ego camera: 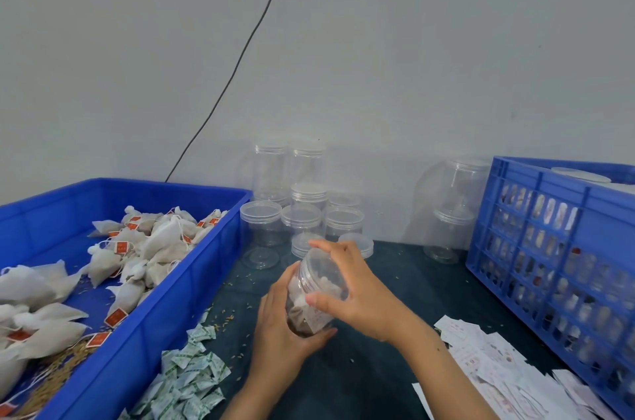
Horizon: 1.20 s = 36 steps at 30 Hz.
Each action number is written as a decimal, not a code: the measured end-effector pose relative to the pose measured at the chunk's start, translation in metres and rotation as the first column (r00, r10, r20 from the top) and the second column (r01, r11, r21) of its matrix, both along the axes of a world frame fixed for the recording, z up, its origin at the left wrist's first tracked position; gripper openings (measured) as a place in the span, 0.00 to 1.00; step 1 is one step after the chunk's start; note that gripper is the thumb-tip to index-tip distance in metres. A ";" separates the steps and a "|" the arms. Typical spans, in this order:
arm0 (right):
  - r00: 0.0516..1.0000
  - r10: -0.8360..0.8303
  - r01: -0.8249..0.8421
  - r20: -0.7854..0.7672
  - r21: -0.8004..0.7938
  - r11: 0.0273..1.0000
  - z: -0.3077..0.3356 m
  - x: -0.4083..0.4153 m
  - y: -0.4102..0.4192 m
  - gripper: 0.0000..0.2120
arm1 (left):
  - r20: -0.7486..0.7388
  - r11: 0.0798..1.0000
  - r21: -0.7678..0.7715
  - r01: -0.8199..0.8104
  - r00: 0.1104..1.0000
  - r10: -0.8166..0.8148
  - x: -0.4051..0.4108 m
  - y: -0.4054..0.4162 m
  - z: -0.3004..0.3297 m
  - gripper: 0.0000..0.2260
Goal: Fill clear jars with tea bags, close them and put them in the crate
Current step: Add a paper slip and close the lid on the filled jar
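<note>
sachets: heap of small green-and-white packets at the near edge of the tabletop, just beside the tray's right wall
paper slips: white printed slips spread over the near right corner, up against the crate
left hand: left hand curled round the bottom end of the jar, cupping it from below
jar: clear jar held above the tabletop's middle, tilted with its top away from the person, tea bags and brown contents inside
right hand: right hand wrapped over the jar's upper part, thumb on the near side, fingers over the lid end
tray: blue tray along the left edge, holding loose white tea bags with orange tags, plus scattered grain
crate: blue slatted crate on the right edge, filled jars visible through its slats
empty jars: lidded clear jars clustered at the far edge by the wall, some stacked; two more stacked jars just left of the crate
cable: black cable running up the wall behind the tray
</note>
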State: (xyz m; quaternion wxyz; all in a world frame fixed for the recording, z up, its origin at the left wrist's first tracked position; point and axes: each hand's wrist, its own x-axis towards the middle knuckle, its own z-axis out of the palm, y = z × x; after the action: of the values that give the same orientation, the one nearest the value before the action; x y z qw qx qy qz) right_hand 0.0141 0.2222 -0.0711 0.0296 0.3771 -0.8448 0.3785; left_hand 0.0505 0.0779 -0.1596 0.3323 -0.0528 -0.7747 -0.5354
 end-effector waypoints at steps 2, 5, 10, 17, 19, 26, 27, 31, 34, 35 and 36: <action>0.996 -0.070 0.069 -0.061 -0.016 0.997 -0.006 0.000 -0.005 0.34 | 0.006 0.995 0.050 0.086 0.996 -0.087 -0.001 -0.001 0.001 0.48; 0.983 -0.161 0.146 -0.085 -0.160 0.976 -0.011 0.001 -0.009 0.31 | 0.012 0.899 0.393 0.194 0.976 -0.216 0.003 -0.002 0.012 0.52; 0.978 -0.184 0.208 0.097 -0.472 0.857 -0.007 -0.002 -0.012 0.30 | -0.026 0.548 0.797 0.254 0.921 -0.390 0.008 -0.007 0.023 0.44; 0.988 -0.104 0.143 0.112 -0.432 0.891 -0.003 0.005 -0.018 0.39 | 0.052 0.574 0.760 0.305 0.852 -0.521 0.014 -0.006 0.031 0.25; 0.994 -0.095 0.106 0.049 -0.413 0.905 -0.003 0.007 -0.017 0.42 | 0.075 0.566 0.765 0.308 0.830 -0.553 0.014 -0.008 0.032 0.23; 0.978 -0.101 0.040 -0.183 -0.308 0.951 -0.001 0.005 -0.007 0.24 | 0.206 0.524 0.809 0.266 0.706 -0.677 0.011 -0.017 0.032 0.30; 0.975 -0.096 0.034 -0.199 -0.295 0.955 -0.001 0.004 -0.006 0.23 | 0.230 0.538 0.803 0.257 0.700 -0.676 0.010 -0.018 0.032 0.30; 0.972 -0.062 0.006 -0.229 -0.238 0.971 -0.002 0.003 0.002 0.23 | 0.325 0.538 0.822 0.186 0.622 -0.712 0.009 -0.021 0.032 0.34; 0.972 -0.004 -0.035 -0.236 -0.161 0.986 0.003 0.006 0.003 0.22 | 0.345 0.480 0.861 0.169 0.501 -0.794 0.009 -0.025 0.032 0.40; 0.964 0.002 -0.041 -0.265 -0.140 0.989 0.004 0.007 0.002 0.22 | 0.331 0.450 0.878 0.164 0.469 -0.818 0.008 -0.026 0.031 0.41; 0.952 -0.004 -0.037 -0.306 -0.126 0.991 0.005 0.008 0.000 0.22 | 0.306 0.413 0.897 0.158 0.452 -0.838 0.008 -0.026 0.031 0.41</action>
State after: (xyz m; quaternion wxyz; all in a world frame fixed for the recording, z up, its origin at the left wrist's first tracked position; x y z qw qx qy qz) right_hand 0.0221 0.2224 -0.0664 0.1815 0.4354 -0.8003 0.3702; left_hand 0.0589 0.0521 -0.1283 -0.2225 0.0553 -0.4605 -0.8576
